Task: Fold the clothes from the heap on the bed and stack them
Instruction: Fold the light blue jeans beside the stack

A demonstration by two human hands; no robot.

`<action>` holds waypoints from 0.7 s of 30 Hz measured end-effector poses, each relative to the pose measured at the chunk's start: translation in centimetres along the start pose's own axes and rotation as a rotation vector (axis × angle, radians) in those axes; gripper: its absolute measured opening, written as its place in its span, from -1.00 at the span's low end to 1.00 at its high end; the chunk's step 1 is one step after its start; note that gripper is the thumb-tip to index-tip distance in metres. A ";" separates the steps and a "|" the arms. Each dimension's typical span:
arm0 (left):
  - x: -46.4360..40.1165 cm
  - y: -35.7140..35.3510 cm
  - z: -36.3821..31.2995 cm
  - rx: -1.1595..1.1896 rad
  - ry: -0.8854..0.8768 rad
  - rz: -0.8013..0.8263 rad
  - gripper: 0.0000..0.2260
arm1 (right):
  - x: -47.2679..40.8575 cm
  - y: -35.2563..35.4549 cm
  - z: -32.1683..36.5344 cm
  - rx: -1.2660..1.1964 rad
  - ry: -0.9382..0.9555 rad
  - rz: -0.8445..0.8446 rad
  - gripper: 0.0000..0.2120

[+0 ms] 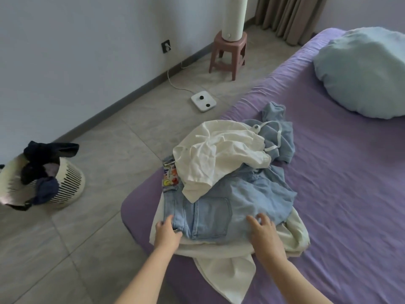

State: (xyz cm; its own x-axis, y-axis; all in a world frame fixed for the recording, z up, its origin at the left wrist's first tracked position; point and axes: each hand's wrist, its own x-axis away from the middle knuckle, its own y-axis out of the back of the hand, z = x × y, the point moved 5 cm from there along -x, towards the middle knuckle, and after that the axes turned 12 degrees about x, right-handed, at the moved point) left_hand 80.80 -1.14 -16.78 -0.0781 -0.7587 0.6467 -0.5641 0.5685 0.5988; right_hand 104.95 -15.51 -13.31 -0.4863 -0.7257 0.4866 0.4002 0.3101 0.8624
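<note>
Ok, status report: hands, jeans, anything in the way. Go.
Left hand grips the jeans' near edge; right hand rests open on them. Crumpled white shirt lies across their far end. Nothing folded yet.

Single head-worn wide-angle view, aimed forward and down (edges bowed), close over left hand (167, 234) and right hand (264, 232); bed (339, 194) beyond and rightward of the hands, floor (98, 150) leftward.
</note>
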 end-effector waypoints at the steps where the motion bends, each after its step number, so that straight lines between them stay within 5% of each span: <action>1: -0.3 0.0 0.0 0.042 0.022 -0.019 -0.49 | -0.1 0.1 -0.4 -0.009 -0.014 -0.022 -0.71; 4: 0.2 -0.1 -0.9 0.083 -0.003 -0.065 -0.71 | -0.3 0.9 -1.0 0.014 0.040 -0.042 -0.78; 10: 5.6 1.7 -8.1 0.027 -0.357 -0.119 -0.83 | 1.2 5.8 -3.5 -0.210 0.024 -0.228 -0.79; 15: 13.9 6.7 -17.3 0.285 -0.641 -0.260 -0.94 | 4.2 13.5 -6.1 -0.462 0.005 -0.409 -0.78; 18: 20.3 8.1 -22.8 0.433 -0.757 -0.242 -0.96 | 7.2 18.9 -5.1 -0.510 0.195 -0.490 -0.80; 21: 27.5 7.5 -27.7 0.464 -0.899 -0.183 -0.95 | 11.7 23.1 -2.8 -0.504 0.494 -0.435 -0.58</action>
State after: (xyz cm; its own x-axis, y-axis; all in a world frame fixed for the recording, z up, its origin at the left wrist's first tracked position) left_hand 97.22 -8.93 18.54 -0.4383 -0.8874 -0.1432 -0.8764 0.3865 0.2873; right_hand 110.64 -18.55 11.94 -0.3280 -0.9400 -0.0944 0.6127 -0.2877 0.7361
